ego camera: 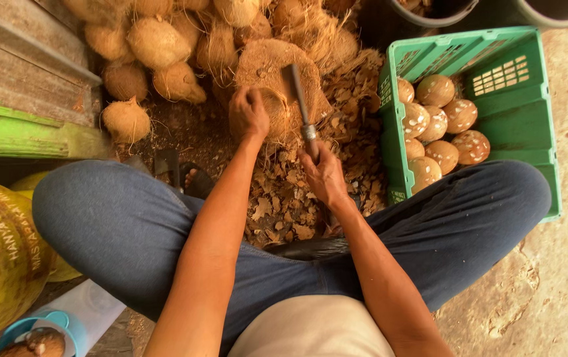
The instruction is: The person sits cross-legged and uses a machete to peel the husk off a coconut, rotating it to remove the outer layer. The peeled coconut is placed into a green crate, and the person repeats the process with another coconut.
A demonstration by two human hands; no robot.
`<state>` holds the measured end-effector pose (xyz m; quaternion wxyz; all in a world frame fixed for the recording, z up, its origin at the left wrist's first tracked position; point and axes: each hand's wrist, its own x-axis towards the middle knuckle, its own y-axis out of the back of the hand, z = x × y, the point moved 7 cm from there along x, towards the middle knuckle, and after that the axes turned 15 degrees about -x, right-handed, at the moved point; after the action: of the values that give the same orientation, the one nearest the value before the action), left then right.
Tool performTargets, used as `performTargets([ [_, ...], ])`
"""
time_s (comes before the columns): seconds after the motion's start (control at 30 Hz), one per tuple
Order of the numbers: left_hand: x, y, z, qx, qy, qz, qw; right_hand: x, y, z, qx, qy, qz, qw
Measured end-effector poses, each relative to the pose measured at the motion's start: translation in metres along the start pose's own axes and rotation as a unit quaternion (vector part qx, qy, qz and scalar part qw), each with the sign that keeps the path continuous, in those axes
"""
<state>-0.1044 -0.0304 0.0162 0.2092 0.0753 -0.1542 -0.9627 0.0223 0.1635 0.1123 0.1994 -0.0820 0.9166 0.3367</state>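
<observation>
Knees in jeans (119, 225) frame our view. Left hand (248, 114) clamps a husked coconut (277, 109) on the stump (277, 73); right hand (324, 173) grips the cleaver (299, 96) tight. Peeled ones fill the green crate (515, 125).

crate (519, 125) green | peeled coconuts (443, 119) brown, white-speckled | husked coconuts (158, 43) tan | trousers (119, 225) blue

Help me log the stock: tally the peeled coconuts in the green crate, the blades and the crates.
Peeled coconuts in the green crate: 9 visible
Blades, held in the right hand: 1
Green crates: 1
Total: 11
</observation>
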Motion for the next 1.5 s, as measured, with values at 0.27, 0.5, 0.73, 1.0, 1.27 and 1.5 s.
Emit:
performTargets([
  [0.27, 0.001, -0.006, -0.016, 0.000, 0.006, 0.023, 1.000, 0.005, 0.003, 0.010, 0.303, 0.046, 0.055, 0.950],
  [0.5, -0.003, 0.001, -0.013, 0.032, -0.139, 0.083, 0.986, 0.015, 0.010, 0.008, 0.132, 0.113, 0.063, 0.983],
  [0.73, 0.004, -0.004, -0.029, -0.008, -0.008, 0.048, 0.999, 0.029, -0.027, 0.027, 0.130, 0.084, 0.021, 0.988],
  [1.0, 0.008, 0.006, -0.019, -0.059, 0.076, 0.025, 0.995, 0.053, -0.045, 0.076, -0.044, -0.004, -0.053, 0.998],
  [1.27, -0.005, 0.000, 0.005, -0.009, 0.117, -0.016, 0.993, 0.020, 0.026, 0.009, -0.007, 0.135, 0.110, 0.985],
  [1.5, -0.005, -0.003, -0.004, -0.024, 0.175, 0.008, 0.984, 0.012, -0.003, 0.015, 0.032, 0.013, 0.033, 0.999],
])
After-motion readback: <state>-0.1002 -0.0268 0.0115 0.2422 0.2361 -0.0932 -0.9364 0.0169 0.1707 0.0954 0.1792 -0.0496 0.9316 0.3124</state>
